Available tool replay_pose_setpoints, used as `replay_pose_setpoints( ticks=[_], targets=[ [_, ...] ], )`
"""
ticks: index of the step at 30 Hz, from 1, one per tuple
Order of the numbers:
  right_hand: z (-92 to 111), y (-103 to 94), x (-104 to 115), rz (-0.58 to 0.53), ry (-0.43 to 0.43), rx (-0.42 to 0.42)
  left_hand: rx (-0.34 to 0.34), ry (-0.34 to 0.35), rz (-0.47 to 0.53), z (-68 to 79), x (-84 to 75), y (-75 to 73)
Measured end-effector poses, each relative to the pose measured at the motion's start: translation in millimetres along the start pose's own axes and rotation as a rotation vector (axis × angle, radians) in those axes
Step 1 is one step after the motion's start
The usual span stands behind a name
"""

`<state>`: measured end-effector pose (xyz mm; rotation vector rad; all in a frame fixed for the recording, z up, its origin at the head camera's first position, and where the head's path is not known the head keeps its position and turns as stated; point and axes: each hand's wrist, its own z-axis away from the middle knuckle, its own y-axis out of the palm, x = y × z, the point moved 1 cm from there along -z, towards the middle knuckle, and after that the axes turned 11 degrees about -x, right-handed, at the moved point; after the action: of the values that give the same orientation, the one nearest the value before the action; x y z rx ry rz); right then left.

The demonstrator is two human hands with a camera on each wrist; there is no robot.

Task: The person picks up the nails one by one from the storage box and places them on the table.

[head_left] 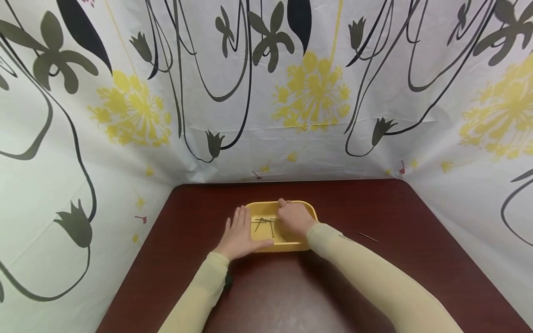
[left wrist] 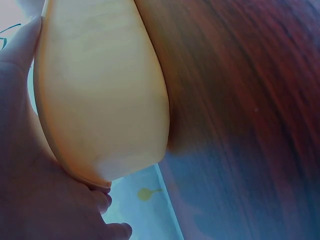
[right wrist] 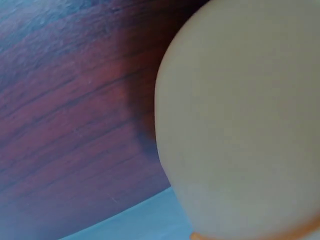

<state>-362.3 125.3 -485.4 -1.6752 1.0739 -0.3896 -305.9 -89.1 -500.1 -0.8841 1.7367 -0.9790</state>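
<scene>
A yellow plastic tray (head_left: pixel 287 248) with rounded corners stands toward the back of the table, and several thin nails (head_left: pixel 272 229) lie criss-crossed on its floor. My left hand (head_left: pixel 237 238) rests on the tray's left side, fingers straight along the rim and thumb stretched over the front edge. The left wrist view shows the tray's outer wall (left wrist: pixel 105 90) beside that hand. My right hand (head_left: pixel 294 218) reaches into the right half of the tray, knuckles near the back rim; its fingertips are hidden, so I cannot tell whether they hold a nail. In the right wrist view the tray wall (right wrist: pixel 240 115) fills the right side.
A single nail (head_left: pixel 368 237) lies on the dark red-brown table (head_left: pixel 354 199), right of the tray. Patterned white cloth (head_left: pixel 266 152) hangs behind the table and along both sides. A small dark object (head_left: pixel 228 281) sits at the left sleeve's cuff.
</scene>
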Motion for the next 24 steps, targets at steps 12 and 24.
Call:
replay_pose_setpoints(
  ticks=[12, 24],
  targets=[
    [7, -22.0, -13, -0.024, -0.092, -0.129, 0.003, -0.001, 0.000, 0.7, 2.0, 0.4],
    [19, -35.6, -27, -0.097, -0.103, -0.132, -0.019, 0.009, -0.006, -1.7, 3.2, 1.7]
  ],
)
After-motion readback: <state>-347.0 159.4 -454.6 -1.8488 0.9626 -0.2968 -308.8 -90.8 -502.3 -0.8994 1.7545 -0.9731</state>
